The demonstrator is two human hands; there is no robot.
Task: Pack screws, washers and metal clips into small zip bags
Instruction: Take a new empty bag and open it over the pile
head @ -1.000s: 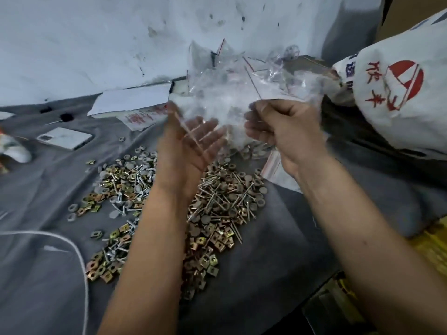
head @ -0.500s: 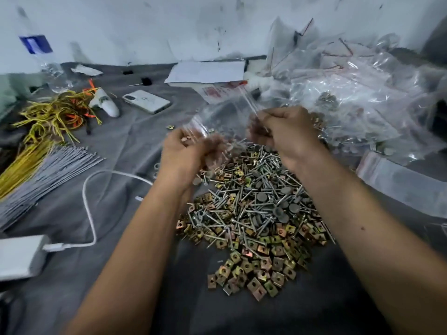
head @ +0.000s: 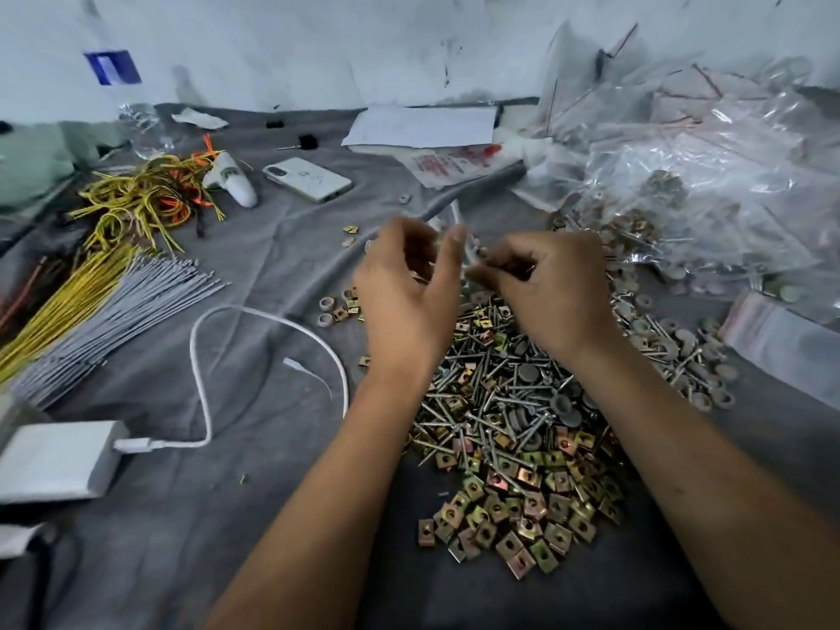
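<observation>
Left hand (head: 404, 288): fingers curled round blurred clear zip bag (head: 457, 229). Right hand (head: 552, 288): pinching bag edge. Screw pile (head: 491, 402) beneath both.

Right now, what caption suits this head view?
Two hands open a small zip bag above piled screws and metal clips.

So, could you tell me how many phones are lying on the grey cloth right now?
1. The white phone lies face down at the far middle of the cloth, beyond the left hand, right of the yellow wires. Another could be hidden under the zip bags.
</observation>
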